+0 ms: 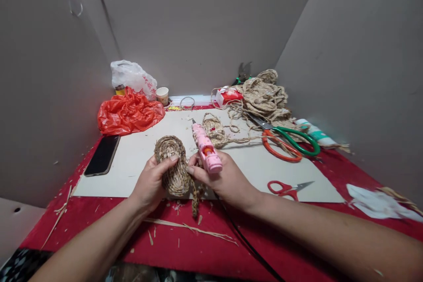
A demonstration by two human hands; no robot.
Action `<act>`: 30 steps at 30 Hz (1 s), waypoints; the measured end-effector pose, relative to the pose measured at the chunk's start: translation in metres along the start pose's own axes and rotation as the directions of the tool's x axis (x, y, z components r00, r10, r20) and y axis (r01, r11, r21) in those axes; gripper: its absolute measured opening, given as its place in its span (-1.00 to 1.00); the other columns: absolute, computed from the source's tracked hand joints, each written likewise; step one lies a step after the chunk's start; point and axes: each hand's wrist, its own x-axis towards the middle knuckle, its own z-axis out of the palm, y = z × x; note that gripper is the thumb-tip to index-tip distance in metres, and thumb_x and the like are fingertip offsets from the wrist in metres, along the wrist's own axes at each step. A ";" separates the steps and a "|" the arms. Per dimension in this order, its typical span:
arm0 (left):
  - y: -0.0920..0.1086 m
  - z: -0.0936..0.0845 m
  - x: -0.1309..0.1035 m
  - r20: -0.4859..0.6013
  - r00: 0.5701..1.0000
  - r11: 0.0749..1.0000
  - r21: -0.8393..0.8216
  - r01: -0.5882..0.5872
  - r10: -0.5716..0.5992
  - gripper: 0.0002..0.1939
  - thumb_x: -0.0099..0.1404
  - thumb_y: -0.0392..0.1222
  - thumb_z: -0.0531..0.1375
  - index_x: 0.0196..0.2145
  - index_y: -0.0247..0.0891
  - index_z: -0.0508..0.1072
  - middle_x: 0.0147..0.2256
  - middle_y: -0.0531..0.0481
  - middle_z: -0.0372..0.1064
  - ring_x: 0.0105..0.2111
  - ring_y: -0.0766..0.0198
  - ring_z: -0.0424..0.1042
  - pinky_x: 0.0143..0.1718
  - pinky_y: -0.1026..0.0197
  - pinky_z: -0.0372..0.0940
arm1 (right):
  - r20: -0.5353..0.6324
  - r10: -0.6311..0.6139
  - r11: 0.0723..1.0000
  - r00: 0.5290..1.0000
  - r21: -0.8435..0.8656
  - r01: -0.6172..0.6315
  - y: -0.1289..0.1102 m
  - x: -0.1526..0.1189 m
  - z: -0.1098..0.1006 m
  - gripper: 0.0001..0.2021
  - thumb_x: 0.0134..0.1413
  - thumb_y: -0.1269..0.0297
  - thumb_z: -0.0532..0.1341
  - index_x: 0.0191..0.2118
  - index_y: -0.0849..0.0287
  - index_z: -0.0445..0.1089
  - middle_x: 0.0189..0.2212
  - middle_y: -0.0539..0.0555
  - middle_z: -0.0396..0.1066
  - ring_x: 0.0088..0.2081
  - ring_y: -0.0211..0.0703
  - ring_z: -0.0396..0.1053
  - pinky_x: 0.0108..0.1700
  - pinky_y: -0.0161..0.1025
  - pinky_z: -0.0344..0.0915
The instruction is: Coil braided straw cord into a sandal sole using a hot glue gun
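My left hand (152, 183) is closed on an oval coil of braided straw cord (172, 172), with the thumb lying across its front face. In my right hand (228, 180) is a pink hot glue gun (205, 147), its nozzle pointing up and away; a black cable trails from below the hand. The right thumb and fingertips also meet the coil's right edge, where a loose braided tail (195, 205) hangs down. Just past the glue gun lies a small woven straw piece (213, 128) with a red bead on it.
A white board (139, 158) covers part of the red cloth (109, 242). Big scissors (284, 139) and small red scissors (284, 188) lie right, a phone (102, 155) left. Behind are a red plastic bag (130, 112), a paper cup (162, 95) and a cord heap (264, 94).
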 end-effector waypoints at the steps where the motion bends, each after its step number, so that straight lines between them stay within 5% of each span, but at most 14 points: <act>1: -0.001 -0.001 0.000 0.021 1.000 1.000 0.011 0.018 -0.019 -0.82 0.02 -0.25 0.38 -0.38 -0.31 0.52 -0.47 -0.03 0.53 -0.52 0.26 0.48 -0.44 0.27 0.36 | -0.007 0.001 1.000 1.000 0.000 -0.001 0.001 0.001 -0.001 -0.84 -0.07 0.29 0.28 -0.40 0.19 0.27 -0.54 -0.07 0.26 -0.49 -0.29 0.17 -0.40 -0.30 0.19; 6: -0.006 -0.005 0.004 0.111 0.990 0.991 0.116 0.074 -0.087 -0.82 0.06 -0.25 0.37 -0.36 -0.36 0.52 -0.47 -0.08 0.52 -0.52 0.24 0.47 -0.42 0.23 0.38 | -0.009 0.033 0.999 0.999 -0.007 -0.033 0.008 0.003 -0.006 -0.83 -0.05 0.27 0.28 -0.39 0.20 0.28 -0.52 -0.06 0.27 -0.48 -0.29 0.17 -0.40 -0.31 0.19; 14: -0.004 -0.003 0.008 -0.081 0.997 0.998 0.069 0.010 -0.005 -0.72 -0.02 -0.26 0.40 -0.32 -0.30 0.46 -0.50 -0.02 0.51 -0.58 0.26 0.45 -0.51 0.25 0.37 | 0.054 0.086 0.996 0.995 -0.009 -0.085 0.011 -0.009 -0.001 -0.82 -0.11 0.34 0.26 -0.35 0.19 0.25 -0.51 -0.08 0.25 -0.50 -0.32 0.15 -0.44 -0.34 0.18; 20: 0.000 -0.004 0.009 -0.114 0.993 0.999 0.031 -0.010 0.013 -0.74 -0.05 -0.29 0.40 -0.36 -0.34 0.50 -0.50 0.00 0.50 -0.56 0.32 0.44 -0.51 0.31 0.35 | 0.018 0.036 0.997 0.999 -0.075 -0.035 0.006 -0.002 -0.012 -0.86 -0.14 0.41 0.18 -0.35 0.20 0.28 -0.52 -0.08 0.26 -0.51 -0.31 0.17 -0.44 -0.33 0.18; 30: 0.000 -0.007 0.017 -0.221 0.969 0.993 -0.006 0.115 -0.113 -0.91 -0.03 -0.39 0.31 -0.48 -0.40 0.50 -0.56 -0.04 0.48 -0.62 0.32 0.43 -0.56 0.31 0.37 | -0.022 -0.091 0.927 0.996 -0.366 0.077 0.008 0.008 -0.028 -0.86 0.04 0.26 0.19 -0.43 0.15 0.21 -0.50 -0.03 0.23 -0.45 -0.23 0.17 -0.39 -0.27 0.16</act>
